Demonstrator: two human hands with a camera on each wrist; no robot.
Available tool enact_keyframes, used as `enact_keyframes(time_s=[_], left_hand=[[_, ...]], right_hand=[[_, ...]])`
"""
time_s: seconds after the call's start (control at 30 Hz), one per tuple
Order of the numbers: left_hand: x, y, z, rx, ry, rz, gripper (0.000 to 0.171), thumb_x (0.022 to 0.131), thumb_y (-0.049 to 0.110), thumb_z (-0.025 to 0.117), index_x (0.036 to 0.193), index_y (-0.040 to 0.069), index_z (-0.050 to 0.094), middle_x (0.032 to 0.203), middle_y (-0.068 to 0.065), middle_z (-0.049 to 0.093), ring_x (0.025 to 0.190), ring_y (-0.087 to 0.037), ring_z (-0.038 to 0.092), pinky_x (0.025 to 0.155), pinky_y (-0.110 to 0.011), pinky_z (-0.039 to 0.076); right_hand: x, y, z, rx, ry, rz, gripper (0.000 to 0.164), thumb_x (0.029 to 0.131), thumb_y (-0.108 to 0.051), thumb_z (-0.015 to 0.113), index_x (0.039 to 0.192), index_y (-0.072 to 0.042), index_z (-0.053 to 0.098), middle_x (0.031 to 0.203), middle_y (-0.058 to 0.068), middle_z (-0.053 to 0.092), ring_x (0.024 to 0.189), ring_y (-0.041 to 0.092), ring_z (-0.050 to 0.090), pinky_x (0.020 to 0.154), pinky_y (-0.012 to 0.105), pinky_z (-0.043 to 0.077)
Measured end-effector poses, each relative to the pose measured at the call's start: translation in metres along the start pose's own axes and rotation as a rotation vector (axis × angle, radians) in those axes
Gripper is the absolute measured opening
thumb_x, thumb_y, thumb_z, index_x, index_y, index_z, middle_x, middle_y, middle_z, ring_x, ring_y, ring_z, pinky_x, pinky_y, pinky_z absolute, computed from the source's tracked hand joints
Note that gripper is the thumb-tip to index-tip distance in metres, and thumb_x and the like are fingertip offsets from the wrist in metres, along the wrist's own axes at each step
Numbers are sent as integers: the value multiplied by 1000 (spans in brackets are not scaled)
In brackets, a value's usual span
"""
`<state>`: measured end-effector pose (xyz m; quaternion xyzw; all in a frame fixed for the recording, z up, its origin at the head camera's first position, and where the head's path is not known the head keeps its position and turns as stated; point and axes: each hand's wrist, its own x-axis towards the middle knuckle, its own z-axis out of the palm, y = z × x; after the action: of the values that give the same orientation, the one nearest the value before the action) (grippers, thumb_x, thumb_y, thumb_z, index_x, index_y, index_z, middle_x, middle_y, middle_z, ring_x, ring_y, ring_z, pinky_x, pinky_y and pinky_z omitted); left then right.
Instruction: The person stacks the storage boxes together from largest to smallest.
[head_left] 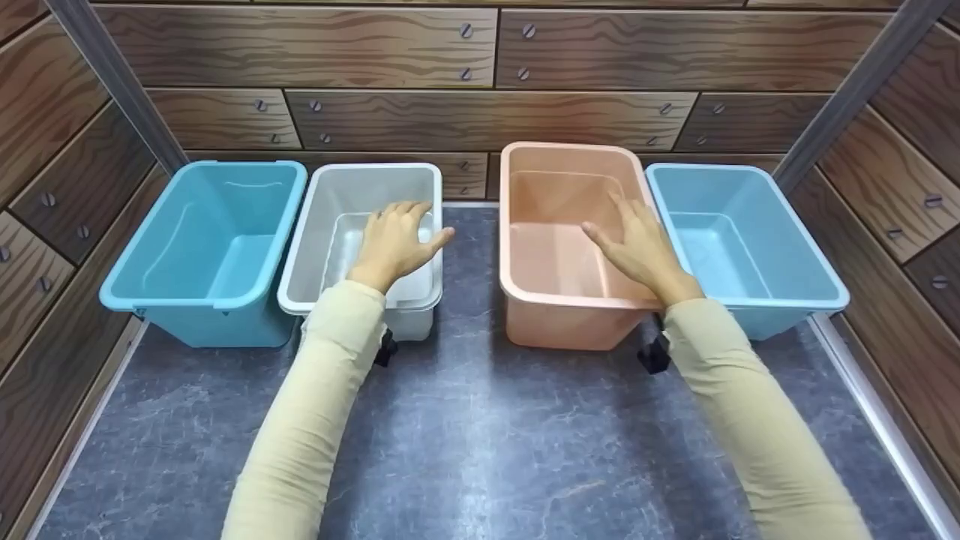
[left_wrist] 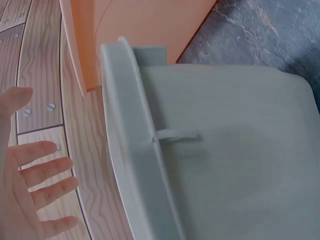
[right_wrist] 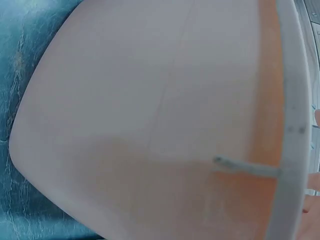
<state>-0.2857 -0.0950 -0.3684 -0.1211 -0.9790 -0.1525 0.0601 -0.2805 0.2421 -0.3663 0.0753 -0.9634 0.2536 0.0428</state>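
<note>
My left hand (head_left: 396, 241) hovers over the light grey bin (head_left: 412, 324), its fingers extended and the thumb spread to the right. In the left wrist view, that hand (left_wrist: 30, 185) shows loose, parted fingers beside the bin's rim, holding nothing. Above the peach bin (head_left: 570, 328) is my right hand (head_left: 637, 246), with fingers pointing forward and thumb held apart. Nothing is in its grip. The right wrist view is mostly the peach bin's outer wall (right_wrist: 125, 100); only a sliver of the right hand (right_wrist: 312, 212) appears past the rim.
A turquoise bin (head_left: 232, 328) stands left of the grey one, and a light blue bin (head_left: 772, 320) right of the peach one. All rest on a dark marbled surface (head_left: 480, 435). Wood-patterned panels (head_left: 480, 120) enclose the back and sides, with metal posts (head_left: 120, 82) at the corners.
</note>
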Motion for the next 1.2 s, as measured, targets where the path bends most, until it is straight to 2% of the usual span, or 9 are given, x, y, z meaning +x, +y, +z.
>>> enact_keyframes(time_s=[0.17, 0.27, 0.5, 0.7, 0.93, 1.2], left_hand=[[-2, 2, 3, -28, 31, 32, 60, 93, 50, 52, 136, 6, 54, 139, -16, 57, 132, -35, 51, 111, -52, 40], [-4, 3, 5, -54, 54, 55, 55, 93, 43, 55, 131, 4, 58, 133, -18, 61, 125, -37, 57, 107, -50, 45], [-6, 6, 7, -140, 72, 114, 43, 92, 26, 60, 123, -3, 62, 124, -19, 66, 118, -36, 62, 102, -45, 50], [-10, 10, 10, -176, 83, 139, 38, 92, 20, 60, 121, -3, 63, 120, -19, 69, 114, -34, 65, 98, -44, 52], [-14, 19, 15, -192, 105, 198, 34, 92, 17, 60, 118, -4, 64, 117, -20, 69, 111, -33, 66, 98, -41, 53], [-19, 29, 18, -252, 54, 198, 34, 93, 18, 60, 120, -2, 64, 119, -19, 68, 110, -31, 66, 99, -40, 53]], right_hand=[[-2, 3, 1, 15, 30, -29, 68, 96, -39, 53, 147, 1, 33, 140, 30, 46, 136, 46, 35, 116, 59, 28], [-4, 5, 2, 17, 63, -64, 62, 95, -34, 57, 141, 5, 41, 132, 30, 51, 129, 45, 42, 112, 58, 33], [-7, 8, 4, 29, 95, -92, 56, 94, -31, 59, 133, 8, 48, 124, 30, 55, 120, 45, 48, 104, 58, 38], [-8, 9, 3, 30, 135, -109, 48, 93, -25, 61, 126, 10, 55, 117, 31, 58, 111, 44, 53, 97, 55, 44], [-11, 14, 3, 35, 193, -139, 41, 91, -20, 64, 117, 12, 60, 106, 31, 62, 98, 43, 58, 88, 53, 48], [-14, 22, 3, 69, 277, -96, 33, 89, -14, 64, 107, 14, 63, 97, 31, 65, 89, 42, 61, 81, 49, 50]])
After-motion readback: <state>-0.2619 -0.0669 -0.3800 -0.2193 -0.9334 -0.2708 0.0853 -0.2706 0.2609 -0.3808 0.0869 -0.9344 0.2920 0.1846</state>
